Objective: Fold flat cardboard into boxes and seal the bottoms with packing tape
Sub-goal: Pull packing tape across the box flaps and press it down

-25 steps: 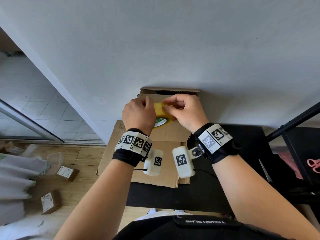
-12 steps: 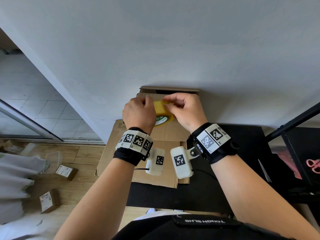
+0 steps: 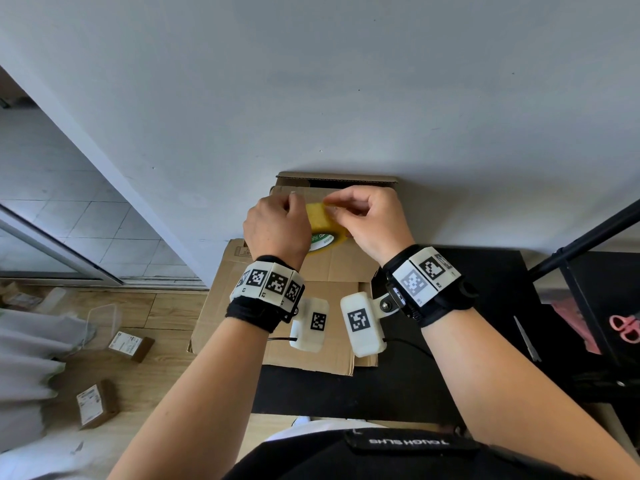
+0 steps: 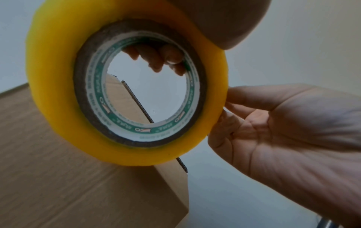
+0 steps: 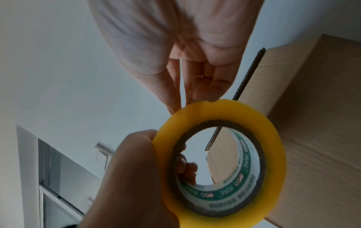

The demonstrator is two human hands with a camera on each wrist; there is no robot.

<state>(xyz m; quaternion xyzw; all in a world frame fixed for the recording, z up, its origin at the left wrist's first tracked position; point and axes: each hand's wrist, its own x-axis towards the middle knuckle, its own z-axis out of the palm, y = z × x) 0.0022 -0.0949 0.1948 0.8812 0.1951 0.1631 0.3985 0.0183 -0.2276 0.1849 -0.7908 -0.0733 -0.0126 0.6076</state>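
A yellow tape roll (image 3: pixel 323 225) is held upright above the cardboard. My left hand (image 3: pixel 294 202) grips it, fingers (image 4: pixel 156 60) hooked through the core and thumb on the outer face. My right hand (image 3: pixel 330 206) pinches at the roll's outer layer near the top; its fingertips (image 5: pixel 195 92) touch the rim of the tape roll (image 5: pixel 273 138). No loose tape end shows. A folded brown box (image 3: pixel 332 181) stands behind the hands against the wall, seen too as the box (image 4: pixel 58 185). Flat cardboard (image 3: pixel 235 306) lies under my wrists on the black table (image 3: pixel 450 358).
The white wall rises right behind the box. Pink scissors (image 3: pixel 625 327) sit on a black rack at the right, and a thin blade (image 3: pixel 526 337) lies on the table. Small labelled boxes (image 3: pixel 130 344) and a clear tub (image 3: pixel 104 323) are on the wooden floor, left.
Both hands and the roll stay almost in place. My right fingertips have shifted slightly across the roll's top surface.
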